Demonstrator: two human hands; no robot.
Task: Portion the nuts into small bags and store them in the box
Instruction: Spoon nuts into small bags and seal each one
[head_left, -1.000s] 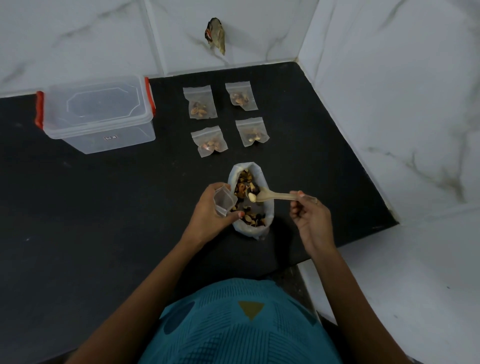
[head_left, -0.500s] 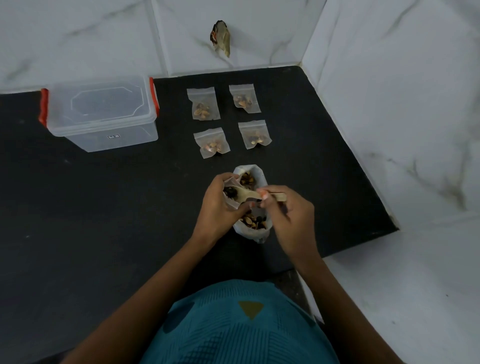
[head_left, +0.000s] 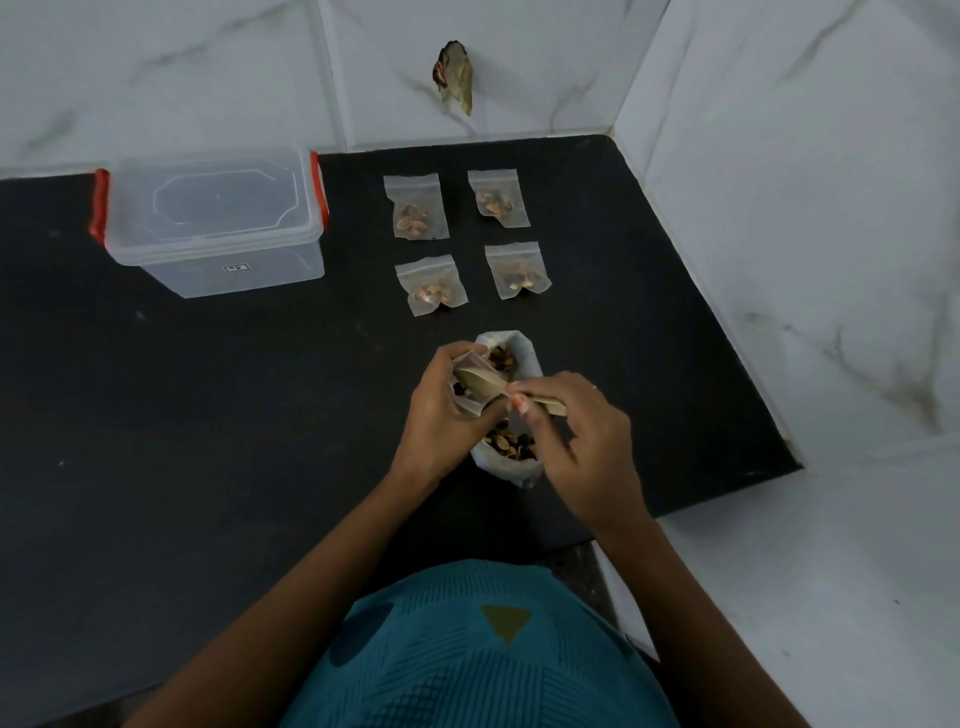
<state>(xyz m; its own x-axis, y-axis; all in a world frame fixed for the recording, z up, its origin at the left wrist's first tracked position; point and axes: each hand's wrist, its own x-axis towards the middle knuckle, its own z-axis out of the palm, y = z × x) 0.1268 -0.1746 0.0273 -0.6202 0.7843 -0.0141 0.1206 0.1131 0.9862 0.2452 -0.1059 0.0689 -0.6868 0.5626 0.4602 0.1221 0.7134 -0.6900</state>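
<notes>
While left hand (head_left: 441, 421) pinches small bag (head_left: 467, 405) open above nut sack (head_left: 519, 470), right hand (head_left: 587, 436) grips spoon (head_left: 483, 382) in its mouth. I worry floppy mouth folds, nuts (head_left: 506, 447) miss. Box (head_left: 213, 218) well apart, lid on.

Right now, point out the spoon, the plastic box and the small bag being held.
spoon (head_left: 478, 382), head view, on its bowl.
plastic box (head_left: 213, 208), head view, on the middle of its lid.
small bag (head_left: 470, 408), head view, on its lower wall.

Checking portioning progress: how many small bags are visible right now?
5. Four filled lie on the black counter in a square: back-left, back-right, front-left, front-right. The fifth bag is in the left hand, over the big nut bag. The box looks empty.
</notes>
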